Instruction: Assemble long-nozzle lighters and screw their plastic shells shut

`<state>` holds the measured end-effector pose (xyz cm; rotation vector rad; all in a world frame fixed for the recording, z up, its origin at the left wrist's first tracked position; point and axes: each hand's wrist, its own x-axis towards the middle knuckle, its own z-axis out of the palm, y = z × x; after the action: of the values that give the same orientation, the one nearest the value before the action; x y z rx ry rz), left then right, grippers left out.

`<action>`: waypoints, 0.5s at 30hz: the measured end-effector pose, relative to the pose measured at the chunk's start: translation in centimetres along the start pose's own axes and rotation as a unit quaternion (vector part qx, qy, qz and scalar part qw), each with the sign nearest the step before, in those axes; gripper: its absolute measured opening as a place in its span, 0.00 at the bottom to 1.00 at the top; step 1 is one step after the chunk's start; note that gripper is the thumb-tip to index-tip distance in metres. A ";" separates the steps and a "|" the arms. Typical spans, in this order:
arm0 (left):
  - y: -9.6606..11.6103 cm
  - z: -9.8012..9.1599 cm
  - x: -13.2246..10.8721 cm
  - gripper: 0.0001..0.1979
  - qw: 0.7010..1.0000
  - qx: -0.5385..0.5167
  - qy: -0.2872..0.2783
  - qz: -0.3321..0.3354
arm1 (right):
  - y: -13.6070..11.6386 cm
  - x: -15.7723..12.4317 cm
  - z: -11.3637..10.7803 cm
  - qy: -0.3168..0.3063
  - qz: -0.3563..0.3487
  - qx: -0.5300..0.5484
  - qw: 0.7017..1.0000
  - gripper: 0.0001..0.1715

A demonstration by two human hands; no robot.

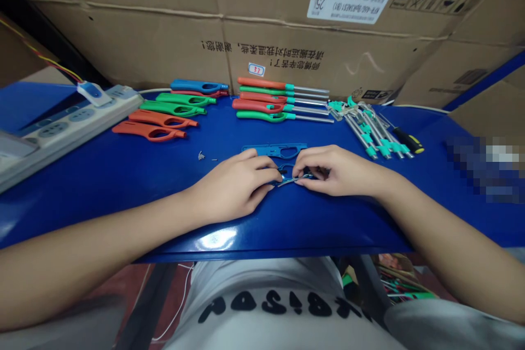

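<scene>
Blue half of a lighter shell (270,151), with a trigger loop, lies flat just beyond my hands. Closer to me a second blue shell part (287,167) shows between my fingertips, mostly covered by them. My left hand (248,183) is closed at its left side, thumb and fingers pressed together. My right hand (332,169) pinches a thin grey strip-like piece (287,181) at the shell's near side. What exactly lies under the fingers is hidden. Several small screws (200,156) lie left of my left hand.
Orange, green, red and blue lighter shells (151,130) lie at the back left. Lighters with metal tubes (285,104) sit mid-back. Tube assemblies (375,131) and a screwdriver (408,139) lie right. A power strip (69,126) borders the left; a cardboard box (164,38) stands behind.
</scene>
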<state>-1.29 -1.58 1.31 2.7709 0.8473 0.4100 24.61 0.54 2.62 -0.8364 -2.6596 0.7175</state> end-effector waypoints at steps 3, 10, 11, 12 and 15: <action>0.1 0.2 0.0 0.13 0.999 -0.023 0.003 -0.023 | -0.1 0.0 0.0 -0.001 0.005 0.000 1.000 0.05; 0.7 0.7 -0.2 0.13 0.995 -0.062 0.023 -0.068 | 0.1 -0.1 -0.1 0.007 0.006 0.013 1.000 0.07; 0.8 0.7 -0.2 0.13 0.995 -0.064 0.025 -0.073 | 0.1 -0.1 -0.1 0.007 0.001 0.017 1.000 0.07; 0.9 0.7 -0.2 0.13 0.995 -0.065 0.027 -0.075 | 0.2 -0.2 -0.2 0.006 -0.004 0.023 1.000 0.08; 1.1 0.6 -0.3 0.13 0.994 -0.067 0.030 -0.080 | 0.2 -0.3 -0.3 0.000 -0.015 0.040 0.999 0.10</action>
<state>-0.78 -2.73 0.96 2.5589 1.0080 0.5039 25.04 0.60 2.73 -0.7736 -2.6187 0.8100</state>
